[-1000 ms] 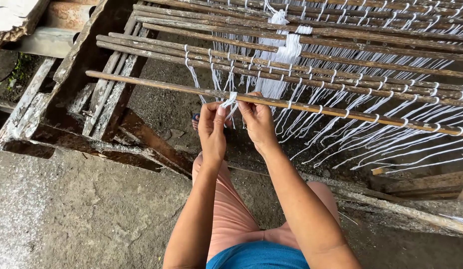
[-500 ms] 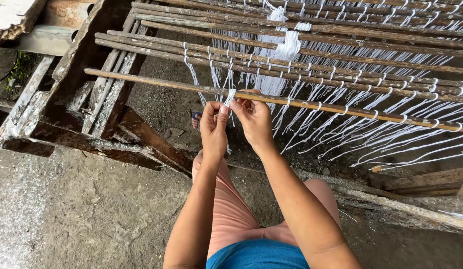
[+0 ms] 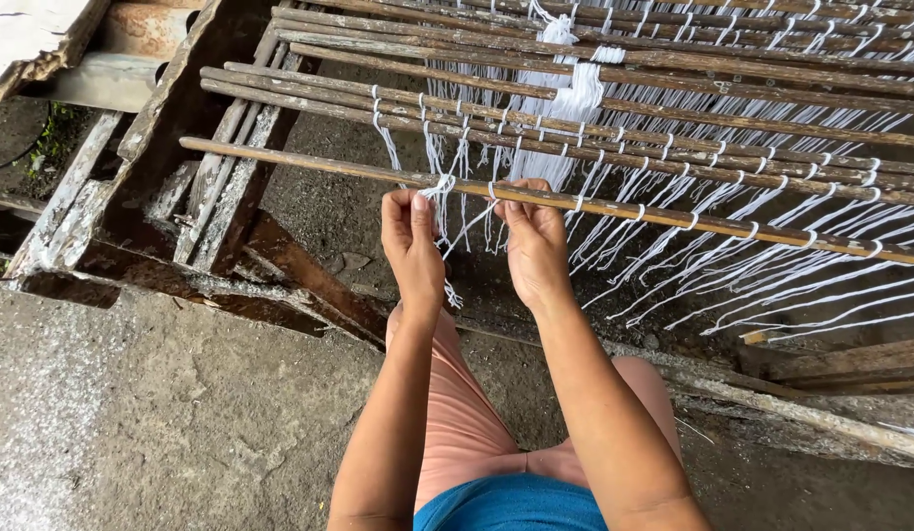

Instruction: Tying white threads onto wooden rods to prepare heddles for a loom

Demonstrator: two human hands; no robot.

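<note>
Both hands raised to the nearest stick [image 3: 280, 157]: left hand [image 3: 412, 246] pinches a white string [image 3: 440, 187] looped on it; right hand [image 3: 535, 241] pinches the strand beside it. Uneven pull could slip the knot or shift the stick.

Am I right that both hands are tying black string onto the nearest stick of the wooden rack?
Not quite: the string is white, not black, as the head view shows. Both the left hand and right hand do work it at the nearest stick.

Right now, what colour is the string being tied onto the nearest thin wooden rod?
White, plain; the knotted cotton string shows best in the head view.
</note>
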